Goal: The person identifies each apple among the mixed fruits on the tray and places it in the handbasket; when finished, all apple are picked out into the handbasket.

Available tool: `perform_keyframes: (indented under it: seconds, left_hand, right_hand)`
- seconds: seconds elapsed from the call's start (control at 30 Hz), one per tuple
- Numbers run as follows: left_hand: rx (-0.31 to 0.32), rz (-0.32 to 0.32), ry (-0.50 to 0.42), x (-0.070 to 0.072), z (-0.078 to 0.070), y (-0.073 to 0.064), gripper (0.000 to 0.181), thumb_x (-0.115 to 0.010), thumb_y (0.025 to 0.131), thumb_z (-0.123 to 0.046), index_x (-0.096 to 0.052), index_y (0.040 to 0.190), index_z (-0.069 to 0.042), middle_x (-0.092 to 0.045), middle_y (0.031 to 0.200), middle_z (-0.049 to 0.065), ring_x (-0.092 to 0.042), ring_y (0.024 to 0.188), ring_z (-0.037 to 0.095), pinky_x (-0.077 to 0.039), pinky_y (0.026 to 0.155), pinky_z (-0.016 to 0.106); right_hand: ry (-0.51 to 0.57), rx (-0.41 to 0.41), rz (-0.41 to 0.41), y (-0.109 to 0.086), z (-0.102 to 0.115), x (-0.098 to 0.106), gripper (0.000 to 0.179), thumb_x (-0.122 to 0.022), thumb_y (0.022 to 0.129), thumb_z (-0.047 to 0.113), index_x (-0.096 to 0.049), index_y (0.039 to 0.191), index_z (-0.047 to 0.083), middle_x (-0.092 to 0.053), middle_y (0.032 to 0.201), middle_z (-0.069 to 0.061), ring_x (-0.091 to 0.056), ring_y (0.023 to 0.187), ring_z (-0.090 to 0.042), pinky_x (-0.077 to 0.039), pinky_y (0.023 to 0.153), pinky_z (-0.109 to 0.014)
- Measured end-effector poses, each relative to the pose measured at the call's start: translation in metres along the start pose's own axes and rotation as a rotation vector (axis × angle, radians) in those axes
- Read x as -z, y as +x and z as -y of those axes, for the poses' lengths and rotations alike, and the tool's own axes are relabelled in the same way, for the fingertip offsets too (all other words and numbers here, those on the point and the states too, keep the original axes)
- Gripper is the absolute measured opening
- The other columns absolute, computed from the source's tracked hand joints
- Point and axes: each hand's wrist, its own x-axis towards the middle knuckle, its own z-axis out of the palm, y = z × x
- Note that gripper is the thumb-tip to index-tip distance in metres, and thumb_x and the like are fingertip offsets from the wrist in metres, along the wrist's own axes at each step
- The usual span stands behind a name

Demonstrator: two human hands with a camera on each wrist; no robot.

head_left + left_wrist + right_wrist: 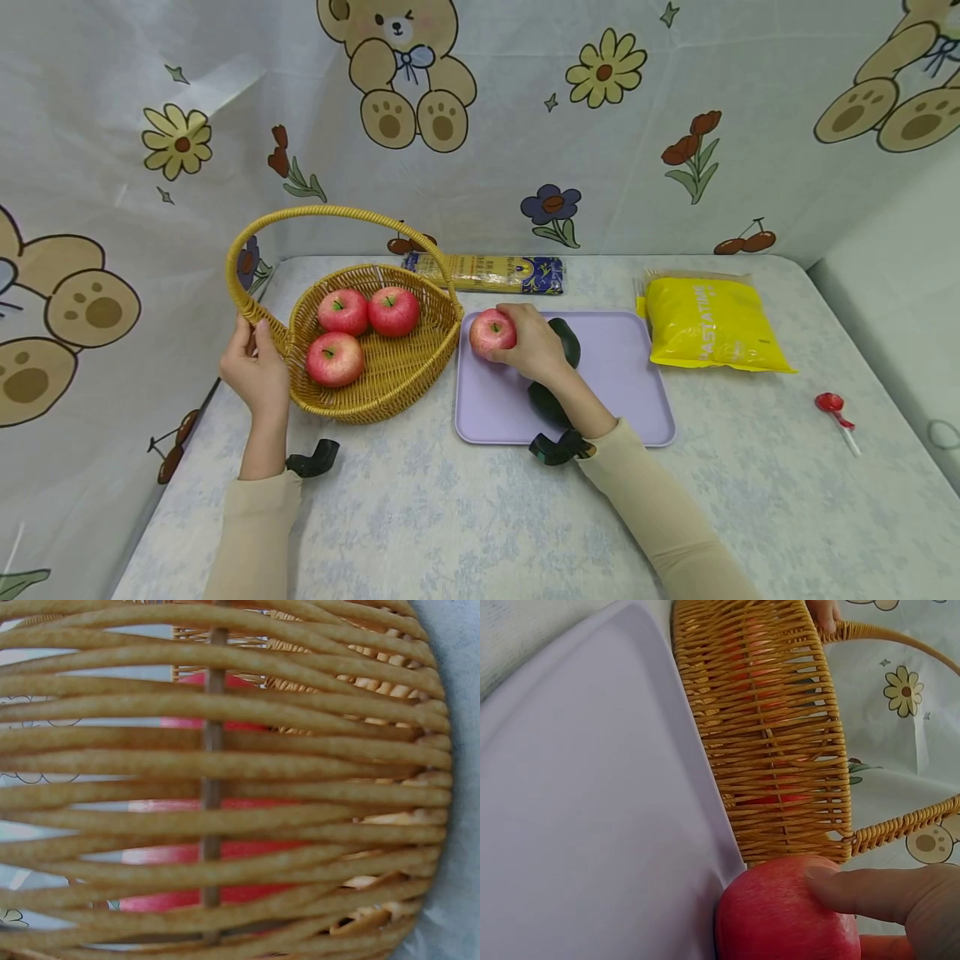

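My left hand point(258, 367) grips the handle point(279, 329) of a wicker basket point(397, 375) at its lower left end. Three red apples point(335, 359) lie inside the basket, and the left wrist view sees their red through the weave point(217, 855). With thumb and fingers, my right hand point(536, 342) holds another red apple point(492, 332) at the upper left corner of a lilac tray point(615, 375). In the right wrist view the thumb presses on this apple point(780, 915). Smooth dark green produce point(549, 406) lies on the tray, partly hidden under the right hand and wrist.
Behind the tray lies a flat pack of noodles point(487, 273). A yellow pasta bag point(708, 323) rests right of the tray, with a red lollipop point(830, 402) farther right. A patterned cloth point(487, 167) hangs behind the table. The basket's right side stands close against the tray's left edge.
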Motion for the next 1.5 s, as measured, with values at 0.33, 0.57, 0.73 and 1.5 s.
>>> perform_keyframes:
  seconds: [0.33, 0.57, 0.73, 1.5]
  left_hand:
    - [0.003, 0.003, 0.001, 0.000, 0.000, 0.000, 0.030, -0.057, 0.099, -0.014, -0.066, 0.127, -0.011, -0.070, 0.115, 0.013, -0.063, 0.094, -0.004, -0.050, 0.075, 0.007]
    - [0.021, -0.003, 0.006, 0.000, 0.000, 0.001, 0.029, -0.057, 0.099, -0.014, -0.067, 0.126, -0.013, -0.071, 0.114, 0.013, -0.062, 0.091, -0.005, -0.048, 0.073, 0.006]
    - [0.036, -0.013, 0.008, 0.000, -0.001, 0.000, 0.029, -0.057, 0.099, -0.013, -0.068, 0.126, -0.015, -0.071, 0.114, 0.014, -0.061, 0.088, -0.006, -0.047, 0.070, 0.005]
    - [0.025, -0.001, 0.000, -0.001, -0.002, -0.001, 0.029, -0.056, 0.100, -0.015, -0.068, 0.124, -0.008, -0.071, 0.111, 0.012, -0.063, 0.091, -0.002, -0.049, 0.074, 0.007]
  right_hand:
    - [-0.048, -0.006, -0.015, -0.001, 0.000, -0.003, 0.077, -0.085, 0.074, 0.031, -0.050, 0.140, 0.012, -0.054, 0.133, -0.013, -0.054, 0.119, -0.030, -0.049, 0.095, -0.052]
    - [-0.069, -0.004, -0.018, -0.001, 0.000, -0.003, 0.076, -0.085, 0.074, 0.032, -0.050, 0.139, 0.013, -0.058, 0.131, -0.013, -0.056, 0.118, -0.031, -0.049, 0.093, -0.052]
    - [-0.073, 0.025, -0.036, -0.001, -0.001, -0.003, 0.076, -0.085, 0.073, 0.033, -0.051, 0.137, 0.010, -0.060, 0.130, -0.014, -0.058, 0.116, -0.032, -0.049, 0.094, -0.050]
    - [0.120, 0.144, -0.092, -0.002, -0.002, 0.013, 0.074, -0.086, 0.070, 0.021, -0.053, 0.135, 0.004, -0.057, 0.131, -0.017, -0.052, 0.119, -0.034, -0.047, 0.100, -0.051]
